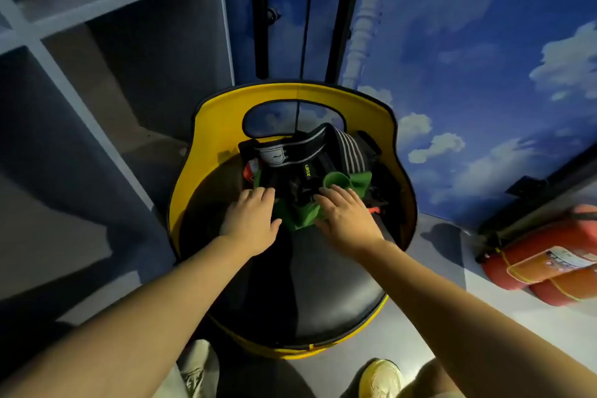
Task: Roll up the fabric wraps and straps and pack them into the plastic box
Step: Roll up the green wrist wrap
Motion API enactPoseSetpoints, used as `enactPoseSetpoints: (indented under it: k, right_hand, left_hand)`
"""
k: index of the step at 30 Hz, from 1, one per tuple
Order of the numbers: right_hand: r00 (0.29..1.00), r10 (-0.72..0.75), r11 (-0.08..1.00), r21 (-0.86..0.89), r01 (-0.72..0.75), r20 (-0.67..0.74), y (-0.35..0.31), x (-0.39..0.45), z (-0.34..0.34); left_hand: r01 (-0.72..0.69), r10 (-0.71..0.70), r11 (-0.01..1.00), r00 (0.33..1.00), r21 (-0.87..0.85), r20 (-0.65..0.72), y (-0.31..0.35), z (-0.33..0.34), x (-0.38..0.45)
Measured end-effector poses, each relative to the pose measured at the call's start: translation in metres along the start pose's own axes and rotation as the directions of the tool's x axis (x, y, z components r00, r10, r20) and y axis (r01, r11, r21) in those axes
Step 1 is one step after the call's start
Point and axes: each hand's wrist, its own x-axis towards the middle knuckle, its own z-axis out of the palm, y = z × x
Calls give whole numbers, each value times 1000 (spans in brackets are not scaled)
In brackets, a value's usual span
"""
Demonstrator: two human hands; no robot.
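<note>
Wraps and straps (310,168) are seen from the head view heaped loose at the back of a yellow chair's (371,107) black seat; a green wrap (305,215) lies under both hands; left hand (250,220) and right hand (347,220) are laid flat, fingers extended, pinching nothing; no plastic box is in view; nothing is judged packed yet, with rolling barely begun, if at all.

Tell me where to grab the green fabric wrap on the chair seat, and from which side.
Pinch the loose flat end of the green fabric wrap lying between the left hand and right hand, coming from the near, open seat side. Its far end is already rolled and crowded by black straps.
</note>
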Motion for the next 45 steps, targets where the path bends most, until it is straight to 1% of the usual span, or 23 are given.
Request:
enactPoseSetpoints:
  k: [2, 5, 8, 10, 13, 15, 18, 20, 22, 23, 24, 26, 27, 28, 30, 32, 33, 36, 38, 40, 42, 44, 45]
  right_hand:
    - [999, -39, 999, 3, 39, -2, -3, 10, 4]
    - [997, -75, 997, -18, 74, -34, -7, 27, 14]
    - [999, -53, 995, -90, 53, 8, -13, 36, 17]
    - [999, -38, 994, -104, 41, 29, -14, 42, 22]
    - [1000, -23, 995, -100, 22, -5, -11, 48, 24]
    - [999, 15, 1000, -23, -16, -43, -7, 54, 18]
    - [993, 103, 976, 197, -89, -60, 0, 63, -1]
    - [989, 145, 925, 359, -123, -34, 4, 66, -18]
    - [984, 179, 835, 530, -146, -11, 6, 69, -36]
    - [980, 200, 773, 615, -154, -6, 6, 71, -44]
    - [975, 221, 706, 690, -159, -1, 7, 72, -54]
    - [972, 236, 595, 791, -142, -2, 7, 74, -75]
    - [972, 236, 556, 821, -132, -4, 6, 74, -84]
    - [971, 240, 520, 845, -129, 1, 5, 75, -92]
    - [970, 243, 450, 885, -119, 7, 4, 75, -107]
    - [972, 235, 390, 916, -92, -2, 3, 75, -118]
    - [970, 244, 357, 930, -88, -2, 2, 75, -123]
    - [963, 270, 232, 970, -77, 12, -4, 70, -140]
    - [959, 280, 163, 983, -84, 36, -6, 65, -149]
    - [954, 294, 111, 990, -87, 51, -9, 58, -159]
    - [952, 306, 109, 992, -69, 32, -12, 51, -170]
    - [953, 304, 142, 989, -31, -14, -15, 42, -183]
    - [954, 298, 156, 988, -11, -37, -16, 37, -191]
  left_hand:
    - [48, -39, 984, 997, -171, 59, -5, 7, 7]
    - [138, -98, 917, 988, -375, 122, -8, 17, 18]
    - [227, -168, 840, 972, -493, 162, -9, 27, 26]
    - [278, -206, 774, 960, -569, 189, -10, 33, 31]
    - [305, -200, 708, 951, -637, 234, -10, 36, 38]
    - [323, -202, 661, 946, -677, 255, -11, 34, 42]
    - [343, -219, 564, 939, -751, 264, -14, 28, 47]
    - [349, -219, 487, 936, -801, 275, -14, 23, 50]
    - [349, -215, 403, 935, -846, 283, -12, 13, 52]
    - [351, -210, 344, 933, -871, 293, -10, 6, 52]
    - [360, -199, 258, 928, -897, 315, -7, -3, 52]
    - [377, -159, 48, 917, -925, 365, -2, -23, 52]
    - [363, -148, -22, 920, -932, 362, 0, -32, 52]
    - [327, -151, -46, 932, -944, 330, 1, -40, 54]
    - [233, -177, -45, 955, -971, 237, 1, -56, 57]
    - [176, -171, -37, 969, -984, 180, 3, -75, 58]
    - [161, -160, -36, 973, -986, 165, 4, -84, 59]
    - [129, -138, 23, 983, -991, 124, 9, -109, 57]
    - [102, -118, 57, 988, -993, 95, 13, -122, 54]
    - [76, -125, 68, 990, -995, 67, 18, -134, 50]
    - [38, -123, 98, 992, -995, 26, 22, -145, 46]
    - [7, -128, 129, 992, -992, -10, 26, -157, 43]
    - [-5, -133, 128, 991, -992, -22, 29, -164, 42]
